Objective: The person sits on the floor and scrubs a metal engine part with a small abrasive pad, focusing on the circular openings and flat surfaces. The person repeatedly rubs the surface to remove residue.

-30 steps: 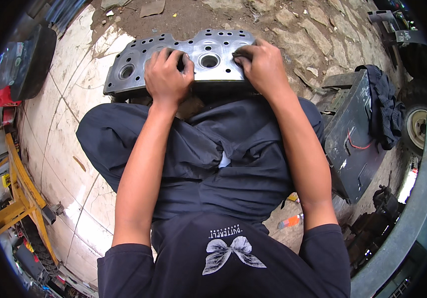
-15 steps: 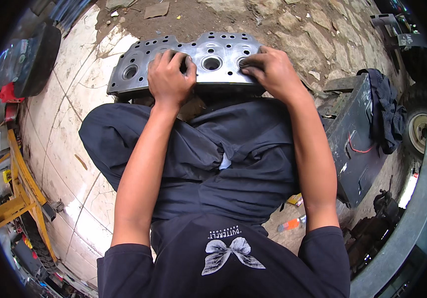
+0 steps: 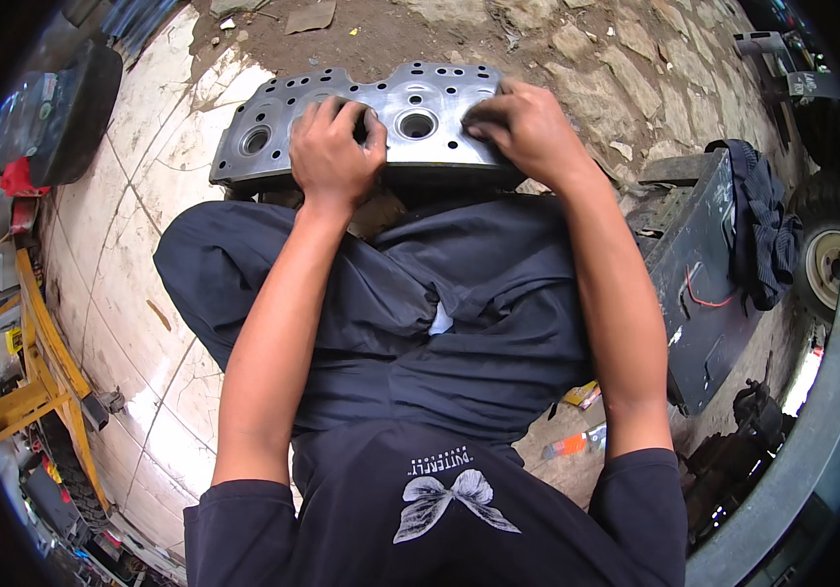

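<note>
Both hands, left (image 3: 334, 147) and right (image 3: 523, 125), stay pressed with curled fingers on the grey metal block (image 3: 420, 103); right slid slightly inward.

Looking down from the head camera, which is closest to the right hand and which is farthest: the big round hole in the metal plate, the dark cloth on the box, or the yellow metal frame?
From the right hand:
1. Big round hole in the metal plate, just to its left.
2. Dark cloth, draped on the box to the right.
3. Yellow metal frame, far off at lower left.
</note>
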A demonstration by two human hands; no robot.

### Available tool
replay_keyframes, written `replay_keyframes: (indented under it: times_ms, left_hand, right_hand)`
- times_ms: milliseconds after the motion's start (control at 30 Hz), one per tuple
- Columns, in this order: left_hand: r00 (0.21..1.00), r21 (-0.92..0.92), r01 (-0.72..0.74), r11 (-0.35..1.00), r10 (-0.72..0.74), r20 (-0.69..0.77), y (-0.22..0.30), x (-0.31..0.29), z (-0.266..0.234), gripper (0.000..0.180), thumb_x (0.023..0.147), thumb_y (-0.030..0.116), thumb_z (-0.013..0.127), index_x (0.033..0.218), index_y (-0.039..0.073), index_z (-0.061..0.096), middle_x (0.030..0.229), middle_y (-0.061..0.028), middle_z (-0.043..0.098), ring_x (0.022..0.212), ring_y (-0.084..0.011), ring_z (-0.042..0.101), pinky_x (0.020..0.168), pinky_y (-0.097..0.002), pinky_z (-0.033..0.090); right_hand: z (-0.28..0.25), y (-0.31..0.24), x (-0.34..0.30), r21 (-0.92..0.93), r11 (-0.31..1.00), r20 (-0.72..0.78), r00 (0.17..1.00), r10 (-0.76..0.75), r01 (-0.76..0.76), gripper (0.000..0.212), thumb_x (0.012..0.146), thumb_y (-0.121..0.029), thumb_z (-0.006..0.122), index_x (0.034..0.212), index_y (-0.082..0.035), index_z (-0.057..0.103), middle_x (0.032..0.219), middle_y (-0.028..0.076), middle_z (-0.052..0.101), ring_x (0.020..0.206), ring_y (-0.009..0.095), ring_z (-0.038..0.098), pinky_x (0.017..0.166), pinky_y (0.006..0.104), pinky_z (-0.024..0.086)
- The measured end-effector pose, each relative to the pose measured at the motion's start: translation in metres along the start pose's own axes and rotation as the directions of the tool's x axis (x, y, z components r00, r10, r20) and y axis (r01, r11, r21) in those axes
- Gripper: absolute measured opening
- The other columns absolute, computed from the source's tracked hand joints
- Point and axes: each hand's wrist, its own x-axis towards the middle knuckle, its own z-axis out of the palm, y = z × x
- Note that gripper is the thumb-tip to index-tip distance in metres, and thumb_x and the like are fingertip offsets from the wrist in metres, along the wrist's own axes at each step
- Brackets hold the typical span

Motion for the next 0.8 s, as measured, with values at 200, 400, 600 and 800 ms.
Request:
replay_keyframes:
  times_ms: [200, 400, 600, 800]
  left_hand:
    - [1.000, 0.006, -0.010, 1.000, 0.010, 0.010, -0.003, -0.002, -0.003, 0.012, 0.084, 0.021, 0.075, 0.085, 0.010, 0.076, 0.090, -0.0077, 0.070, 0.087, -0.0318, 0.066, 0.078, -0.0458, 0.052]
    - [1.000, 0.012, -0.008, 1.000, 0.008, 0.000, 0.000, -0.001, -0.001, 0.012, 0.084, 0.022, 0.075, 0.087, 0.009, 0.076, 0.090, -0.0080, 0.070, 0.087, -0.0321, 0.066, 0.079, -0.0465, 0.052]
    - [1.000, 0.007, -0.017, 1.000, 0.017, 0.004, 0.000, -0.001, -0.002, 0.012, 0.084, 0.022, 0.074, 0.087, 0.009, 0.076, 0.090, -0.0083, 0.070, 0.088, -0.0321, 0.066, 0.079, -0.0465, 0.052]
    - [1.000, 0.009, 0.005, 1.000, -0.005, 0.025, 0.000, -0.007, -0.006, 0.012, 0.084, 0.022, 0.074, 0.087, 0.010, 0.076, 0.091, -0.0083, 0.070, 0.088, -0.0319, 0.066, 0.080, -0.0464, 0.052]
  right_hand:
    - [-0.004, -0.005, -0.010, 0.036, 0.999, 0.016, 1.000, 0.003, -0.004, 0.021, 0.085, -0.018, 0.083, 0.104, -0.008, 0.083, 0.093, 0.018, 0.071, 0.091, 0.038, 0.069, 0.084, 0.0462, 0.055]
    - [0.003, -0.001, 0.002, 0.000, 0.998, -0.011, 0.998, 0.057, -0.057, 0.023, 0.086, -0.022, 0.083, 0.104, -0.010, 0.084, 0.095, 0.018, 0.072, 0.092, 0.039, 0.070, 0.085, 0.0448, 0.057]
    - [0.003, -0.001, -0.018, 0.007, 0.983, 0.019, 0.983, 0.184, -0.184, 0.024, 0.087, -0.033, 0.082, 0.104, -0.017, 0.085, 0.102, 0.013, 0.073, 0.106, 0.036, 0.068, 0.097, 0.0633, 0.048]
    - [0.007, -0.006, -0.019, 0.011, 0.994, -0.044, 0.994, 0.105, -0.104, 0.024, 0.088, -0.028, 0.082, 0.105, -0.012, 0.084, 0.095, 0.016, 0.072, 0.094, 0.037, 0.069, 0.084, 0.0471, 0.053]
